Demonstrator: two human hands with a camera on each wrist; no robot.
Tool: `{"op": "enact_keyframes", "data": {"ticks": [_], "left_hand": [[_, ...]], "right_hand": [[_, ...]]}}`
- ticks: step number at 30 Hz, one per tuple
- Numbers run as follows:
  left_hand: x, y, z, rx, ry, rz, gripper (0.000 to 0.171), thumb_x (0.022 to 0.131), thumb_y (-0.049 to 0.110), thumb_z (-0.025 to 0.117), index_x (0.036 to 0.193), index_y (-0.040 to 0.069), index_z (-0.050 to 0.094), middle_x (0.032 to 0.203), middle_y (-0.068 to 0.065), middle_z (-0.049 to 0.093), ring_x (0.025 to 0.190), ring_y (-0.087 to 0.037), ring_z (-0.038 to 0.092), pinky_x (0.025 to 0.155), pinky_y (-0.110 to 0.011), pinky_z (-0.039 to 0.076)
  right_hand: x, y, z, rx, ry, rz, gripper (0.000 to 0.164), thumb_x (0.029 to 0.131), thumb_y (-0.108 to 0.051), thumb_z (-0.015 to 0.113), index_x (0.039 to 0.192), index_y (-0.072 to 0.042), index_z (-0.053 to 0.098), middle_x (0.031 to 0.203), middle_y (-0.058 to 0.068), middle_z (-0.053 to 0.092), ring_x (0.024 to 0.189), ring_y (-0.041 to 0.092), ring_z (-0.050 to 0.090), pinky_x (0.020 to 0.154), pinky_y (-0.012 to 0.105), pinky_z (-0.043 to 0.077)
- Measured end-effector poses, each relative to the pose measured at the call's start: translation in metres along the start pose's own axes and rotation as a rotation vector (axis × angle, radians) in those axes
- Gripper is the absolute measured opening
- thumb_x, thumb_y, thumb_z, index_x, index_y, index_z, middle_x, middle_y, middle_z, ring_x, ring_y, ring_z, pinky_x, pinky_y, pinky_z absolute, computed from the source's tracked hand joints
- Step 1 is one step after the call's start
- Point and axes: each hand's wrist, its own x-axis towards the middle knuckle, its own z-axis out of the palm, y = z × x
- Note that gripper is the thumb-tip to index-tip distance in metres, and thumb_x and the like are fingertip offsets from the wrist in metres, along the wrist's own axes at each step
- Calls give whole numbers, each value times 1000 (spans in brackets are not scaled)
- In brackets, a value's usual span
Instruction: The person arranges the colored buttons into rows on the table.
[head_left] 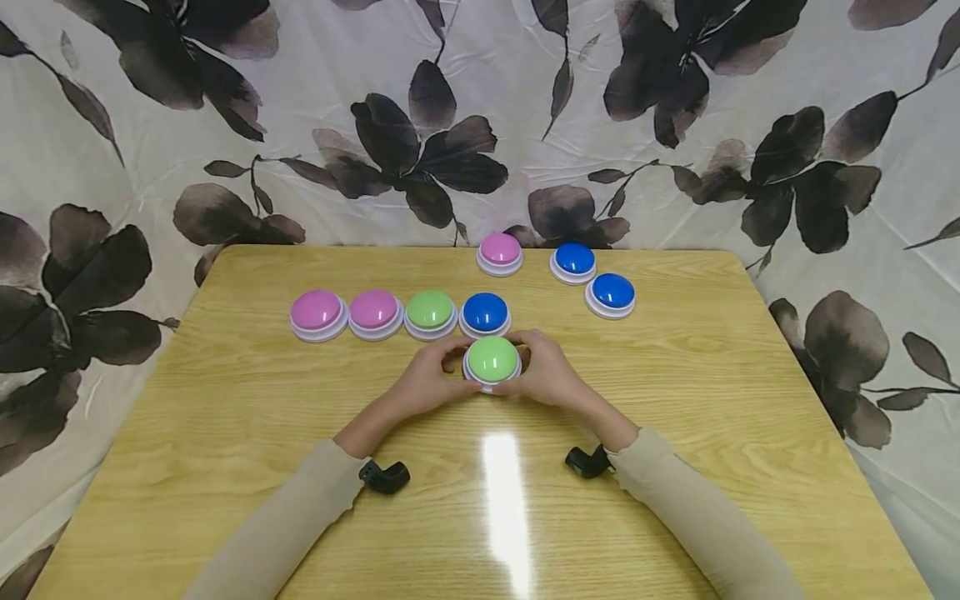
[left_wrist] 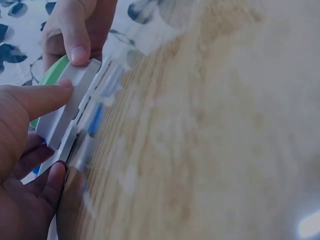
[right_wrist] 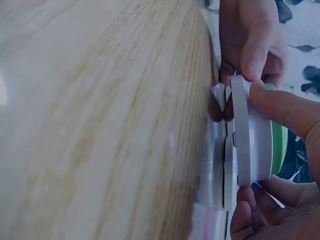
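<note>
Both hands hold a green dome button with a white base (head_left: pixel 492 360) between them, thumbs on its near side. My left hand (head_left: pixel 435 377) grips its left side, and my right hand (head_left: pixel 551 371) its right. In the right wrist view the button's white base (right_wrist: pixel 252 135) shows raised off the wood. Just behind it stands a blue button (head_left: pixel 485 312), its front edge partly hidden. To the left of that, a second green button (head_left: pixel 430 311) and two pink buttons (head_left: pixel 376 310) continue the row.
Farther back on the wooden table (head_left: pixel 300 483) stand another pink button (head_left: pixel 500 250) and two blue buttons (head_left: pixel 574 259), right of the row's end. A floral cloth (head_left: pixel 315 92) hangs behind the table's far edge. A bright reflection lies on the near tabletop.
</note>
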Motion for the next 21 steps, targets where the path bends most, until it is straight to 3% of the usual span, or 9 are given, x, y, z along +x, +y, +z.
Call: {"op": "enact_keyframes", "data": {"ticks": [15,21], "left_hand": [[3,-5,-1,11,-11,3,64,73,20,87,128,6,58,123,-4,60,108,-17,56,83,-32,52],[2,-4,-3,34,-20,0,64,73,20,88,128,9,59,121,-1,61,107,-15,55,82,-32,51]], "right_hand": [[6,0,3,2,-15,13,79,61,-24,95,128,-5,57,113,5,57,96,20,51,83,34,47],[5,-1,5,61,-49,18,80,60,-19,95,128,-4,56,117,6,57,103,20,55,90,35,48]]}}
